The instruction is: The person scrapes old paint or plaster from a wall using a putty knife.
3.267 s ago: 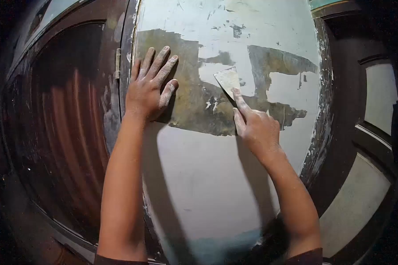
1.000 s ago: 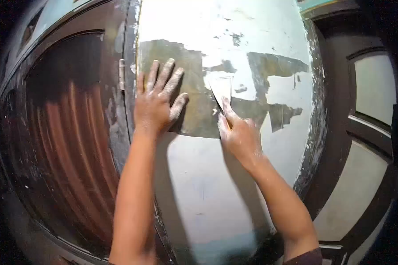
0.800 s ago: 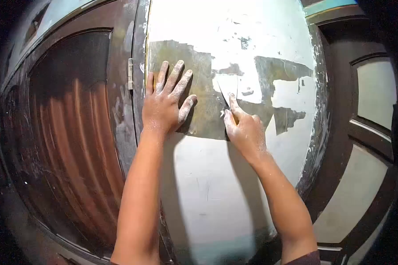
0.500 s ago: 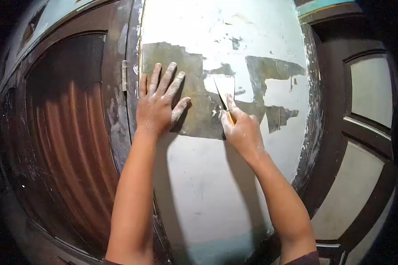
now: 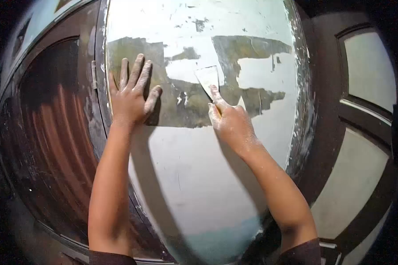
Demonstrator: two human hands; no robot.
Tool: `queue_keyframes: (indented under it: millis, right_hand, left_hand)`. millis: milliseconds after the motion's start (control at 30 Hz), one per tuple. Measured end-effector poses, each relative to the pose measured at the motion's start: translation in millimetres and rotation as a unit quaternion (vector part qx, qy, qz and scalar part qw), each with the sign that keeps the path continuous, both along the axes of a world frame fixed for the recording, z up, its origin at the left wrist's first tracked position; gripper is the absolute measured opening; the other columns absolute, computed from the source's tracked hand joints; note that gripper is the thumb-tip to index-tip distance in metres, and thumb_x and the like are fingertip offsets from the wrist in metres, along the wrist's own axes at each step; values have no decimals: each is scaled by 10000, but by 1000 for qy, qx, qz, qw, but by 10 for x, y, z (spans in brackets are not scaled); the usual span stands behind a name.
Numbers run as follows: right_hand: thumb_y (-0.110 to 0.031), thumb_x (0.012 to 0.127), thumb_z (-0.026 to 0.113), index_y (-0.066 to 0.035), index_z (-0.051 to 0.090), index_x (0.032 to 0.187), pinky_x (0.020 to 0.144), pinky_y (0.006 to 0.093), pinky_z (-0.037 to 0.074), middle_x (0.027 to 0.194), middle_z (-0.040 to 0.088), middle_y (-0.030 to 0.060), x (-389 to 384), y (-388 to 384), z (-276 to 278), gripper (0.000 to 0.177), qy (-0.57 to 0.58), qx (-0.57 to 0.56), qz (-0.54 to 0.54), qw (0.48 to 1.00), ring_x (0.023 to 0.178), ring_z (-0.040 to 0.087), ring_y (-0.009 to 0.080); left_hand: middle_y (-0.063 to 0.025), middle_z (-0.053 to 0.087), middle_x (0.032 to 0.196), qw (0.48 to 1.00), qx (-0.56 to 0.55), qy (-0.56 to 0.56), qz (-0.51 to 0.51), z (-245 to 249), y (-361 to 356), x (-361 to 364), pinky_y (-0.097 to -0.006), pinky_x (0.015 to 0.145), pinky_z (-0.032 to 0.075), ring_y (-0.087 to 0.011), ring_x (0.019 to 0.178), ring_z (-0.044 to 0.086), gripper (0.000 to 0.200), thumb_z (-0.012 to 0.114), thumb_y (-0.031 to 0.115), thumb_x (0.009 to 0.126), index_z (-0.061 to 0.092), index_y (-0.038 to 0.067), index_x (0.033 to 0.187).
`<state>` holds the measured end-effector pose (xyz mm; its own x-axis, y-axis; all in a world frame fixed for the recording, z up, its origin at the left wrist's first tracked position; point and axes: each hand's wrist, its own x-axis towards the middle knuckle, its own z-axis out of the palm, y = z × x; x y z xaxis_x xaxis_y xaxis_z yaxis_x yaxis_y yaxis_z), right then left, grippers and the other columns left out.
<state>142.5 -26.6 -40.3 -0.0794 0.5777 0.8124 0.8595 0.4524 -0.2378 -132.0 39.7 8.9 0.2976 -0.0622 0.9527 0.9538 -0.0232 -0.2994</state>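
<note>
My right hand (image 5: 231, 123) grips a putty knife (image 5: 208, 79), forefinger stretched along its blade, which lies against the wall (image 5: 199, 176) at the edge of a white putty patch. My left hand (image 5: 130, 95) rests flat, fingers spread, on a bare brown-grey patch (image 5: 177, 110) of the wall where no putty lies. Both hands are dusted with white powder. The knife's handle is hidden inside my right fist.
A dark brown wooden door (image 5: 53, 145) with a metal hinge (image 5: 93, 75) stands left of the wall strip. To the right is a dark window frame (image 5: 336, 119) with pale panes. Another bare patch (image 5: 247, 48) shows above right of the knife.
The view has shifted, so wall and hands sit further left in frame. My right hand has kept the knife on the wall near the bare patch's edge; my left hand stays flat.
</note>
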Motion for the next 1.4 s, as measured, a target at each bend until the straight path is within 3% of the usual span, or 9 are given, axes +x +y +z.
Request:
queue_keyframes:
  millis: [67,267,433,600,700,867,1000,1100,1400]
  right_hand:
    - [-339,1077,493,-169,453,1586,781,599,555,803,711,247,34,39,139,538,-6,15,-28,999,792,699,476]
    - [-312,1055,520,-126,553,1511,757,599,555,746,698,245,170,57,37,493,-11,61,-9,998,764,698,477]
    - [-313,1046,530,-130,524,1537,774,585,561,749,697,247,239,205,275,524,3,72,-2,997,763,703,470]
    - [-342,1036,539,-166,533,1536,775,582,568,720,696,235,300,101,50,531,-27,99,-26,994,754,711,462]
    - [-337,1035,540,-157,546,1524,805,572,566,782,720,234,299,-29,344,521,-10,32,2,999,823,720,452]
    - [-339,1022,563,-192,531,1542,801,573,569,778,719,235,332,271,349,541,-6,91,-19,996,821,720,460]
    - [-313,1027,556,-197,536,1539,775,592,564,810,725,249,355,0,342,525,10,28,31,999,777,711,466]
    - [-295,1008,596,-95,700,1320,776,562,538,809,700,248,304,226,565,384,13,134,-4,991,791,682,472]
    - [-316,997,600,-158,681,1383,844,576,543,880,722,248,256,152,492,425,10,76,-43,996,874,691,470]
  left_hand:
    - [20,292,1738,1000,-1,-2,-18,70,34,-34,-603,1282,50,-327,1602,235,759,596,589,952,410,302,1630]
    - [47,294,1733,1000,1,-1,-16,85,33,-51,-610,1285,68,-301,1607,227,785,607,615,914,413,335,1622]
    - [32,304,1729,1000,-8,-13,-4,63,-18,-7,-579,1299,68,-297,1608,222,777,630,578,911,434,307,1613]
    - [-6,319,1722,999,-26,-22,-17,-10,-89,2,-567,1302,85,-319,1604,224,823,652,584,887,438,258,1612]
    - [-7,316,1724,999,-23,-20,-20,-5,-70,-10,-568,1297,97,-312,1605,226,846,658,598,876,440,242,1612]
    - [-10,324,1722,999,-23,-19,-30,10,-46,-38,-569,1295,111,-312,1605,231,829,672,587,875,452,263,1606]
    - [-12,334,1717,999,-31,-23,-26,6,-109,4,-581,1292,110,-323,1601,235,844,678,586,867,453,242,1605]
    - [-18,324,1721,999,-33,-19,-20,16,-66,-31,-584,1294,93,-326,1602,233,850,680,585,867,453,229,1604]
    - [-5,318,1724,999,-21,-14,-22,14,-41,-67,-569,1300,93,-323,1597,246,865,683,594,857,442,244,1611]
